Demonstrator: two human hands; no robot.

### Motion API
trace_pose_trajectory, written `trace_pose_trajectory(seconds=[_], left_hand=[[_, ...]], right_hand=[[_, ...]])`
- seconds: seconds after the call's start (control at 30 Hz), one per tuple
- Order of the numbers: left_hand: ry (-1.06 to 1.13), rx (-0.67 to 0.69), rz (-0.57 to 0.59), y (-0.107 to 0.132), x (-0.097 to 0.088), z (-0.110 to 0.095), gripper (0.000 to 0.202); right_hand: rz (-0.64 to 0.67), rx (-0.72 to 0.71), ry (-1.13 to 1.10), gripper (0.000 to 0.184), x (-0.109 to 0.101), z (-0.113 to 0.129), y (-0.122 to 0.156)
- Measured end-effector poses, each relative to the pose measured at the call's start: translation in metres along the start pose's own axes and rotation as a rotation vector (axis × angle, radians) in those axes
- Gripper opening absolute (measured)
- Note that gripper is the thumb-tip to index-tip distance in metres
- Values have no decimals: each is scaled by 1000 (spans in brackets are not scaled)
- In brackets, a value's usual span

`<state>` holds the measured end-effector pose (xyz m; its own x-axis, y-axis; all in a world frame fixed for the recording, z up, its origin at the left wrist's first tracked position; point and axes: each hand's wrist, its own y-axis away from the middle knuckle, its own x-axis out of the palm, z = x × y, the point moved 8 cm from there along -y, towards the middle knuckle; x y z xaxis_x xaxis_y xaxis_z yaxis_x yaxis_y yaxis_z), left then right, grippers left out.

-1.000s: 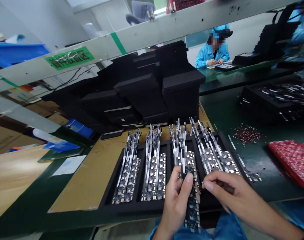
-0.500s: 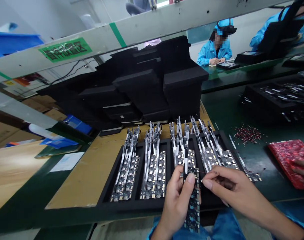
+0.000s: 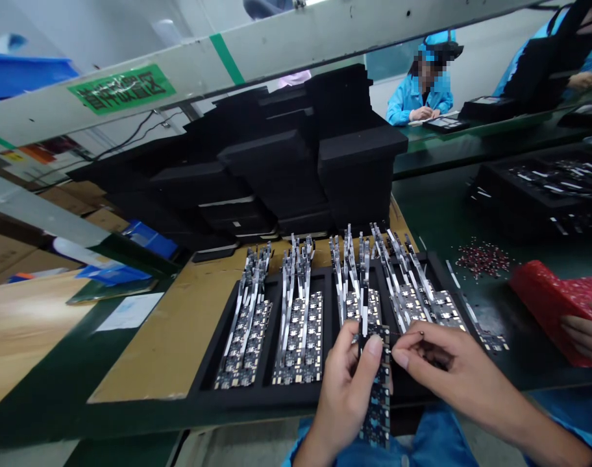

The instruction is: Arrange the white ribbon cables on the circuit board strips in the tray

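Observation:
My left hand point(image 3: 349, 386) is closed round a strip of printed circuit boards point(image 3: 376, 405), its thumb pressed on the face near the top end. A white flat cable stands up from that end. Close to the strip's right edge, my right hand point(image 3: 449, 366) pinches a tiny round part with thin wires point(image 3: 421, 333); its wires run toward the strip, and I cannot tell whether they touch it. Beneath and beyond both hands lies a black foam tray point(image 3: 271, 397), with more board strips point(image 3: 298, 340) and upright flat cables in its compartments.
Right of the tray lie a loose board point(image 3: 494, 341) and a heap of tiny red-and-black parts point(image 3: 483, 258). A neighbour's hand point(image 3: 585, 334) is on a red bubble-wrap bag point(image 3: 552, 305). Black foam trays point(image 3: 276, 175) are stacked behind, under a metal beam point(image 3: 276, 55).
My right fingers have come slightly closer to the board strip. At the right, the red bag has shifted and lifted on its left side under the neighbour's hand.

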<state>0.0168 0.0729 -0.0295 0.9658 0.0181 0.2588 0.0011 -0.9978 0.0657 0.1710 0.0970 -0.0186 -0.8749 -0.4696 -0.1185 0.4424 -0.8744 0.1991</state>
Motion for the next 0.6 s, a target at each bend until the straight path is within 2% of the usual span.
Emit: trace_pose_trajectory(seconds=[0.23,0.6], left_hand=[[-87,8,-7,1,0,-1,13],[-143,12,46,-1,4,-4,14]], right_hand=[[15,68,-125,21,4,-2,-2],[23,45,-122,11,2,-8,1]])
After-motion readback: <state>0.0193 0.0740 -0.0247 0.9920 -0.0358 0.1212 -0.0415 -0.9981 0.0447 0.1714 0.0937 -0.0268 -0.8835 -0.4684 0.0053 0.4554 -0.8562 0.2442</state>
